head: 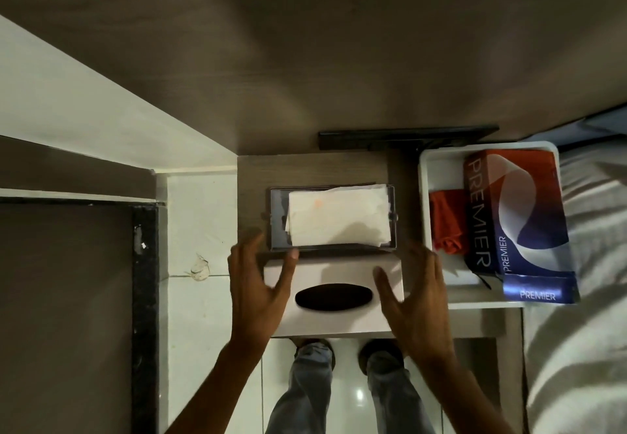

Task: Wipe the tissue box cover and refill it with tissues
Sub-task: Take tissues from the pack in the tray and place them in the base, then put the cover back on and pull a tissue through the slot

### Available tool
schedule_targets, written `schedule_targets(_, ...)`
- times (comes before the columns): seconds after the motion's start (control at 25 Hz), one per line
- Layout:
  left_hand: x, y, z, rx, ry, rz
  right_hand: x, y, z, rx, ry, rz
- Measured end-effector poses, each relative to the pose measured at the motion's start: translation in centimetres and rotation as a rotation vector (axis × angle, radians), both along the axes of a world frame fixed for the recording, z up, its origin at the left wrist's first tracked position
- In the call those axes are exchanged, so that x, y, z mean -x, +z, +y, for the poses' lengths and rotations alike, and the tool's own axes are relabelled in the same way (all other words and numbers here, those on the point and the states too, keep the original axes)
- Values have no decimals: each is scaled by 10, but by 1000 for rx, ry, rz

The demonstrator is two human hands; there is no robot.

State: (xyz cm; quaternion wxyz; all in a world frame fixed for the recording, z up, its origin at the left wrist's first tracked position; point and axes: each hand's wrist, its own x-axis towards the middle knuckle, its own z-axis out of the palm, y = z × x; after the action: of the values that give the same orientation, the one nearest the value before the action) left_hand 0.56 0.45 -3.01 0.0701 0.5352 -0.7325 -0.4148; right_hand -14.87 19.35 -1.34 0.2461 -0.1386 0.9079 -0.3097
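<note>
**Inspector:** Your left hand (pixel 258 284) was spread open, fingers apart. Its thumb and palm lay over the left end of the tissue box cover (pixel 334 301), and its fingertips reached toward the near edge of the clear tray. Did it have a grip?

**Operator:** You tell me.

**Inspector:** It was flat against the cover, closed around nothing. Your right hand (pixel 414 292) was likewise open, pressed against the cover's right end, the thumb lying across the top. You had the cover bracketed between both hands; I could not tell whether it was lifted or resting.

**Operator:** And the cover itself?

**Inspector:** It sat at the near edge of the desk (pixel 305 168), pale, with its dark oval slot (pixel 334 296) facing up. Just beyond it, touching or nearly so, stood the clear tray (pixel 276 216) with a stack of white tissues (pixel 336 216) lying in it, uncovered.

**Operator:** Anything to the side?

**Inspector:** To your right, a white bin (pixel 425 202) held a red-and-blue PREMIER tissue carton (pixel 515 209) and a red cloth (pixel 446 223). Past it lay the bed (pixel 590 264). Your legs (pixel 349 389) stood on the tiled floor (pixel 200 348) below.
</note>
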Motion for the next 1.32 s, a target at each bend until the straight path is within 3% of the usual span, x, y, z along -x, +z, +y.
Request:
schedule_targets(0.28, -33, 0, 54, -285, 94, -205, -34, -22, 18, -134, -123, -306)
schedule_targets(0.48, -20, -8, 51, -152, 157, -340, -34, -36, 15, -174, -189, -260)
schedule_targets(0.84, 5, 31, 7, 48, 85, -177, 19, 15, -20, 27, -117, -70)
schedule_targets(1.08, 64, 8, -41, 11, 88, -140, 62, -5, -67, 45, -168, -52)
schedule_targets(1.32, 73, -7, -41, 4, 51, -72, 69, -27, -74, 15, -212, -134)
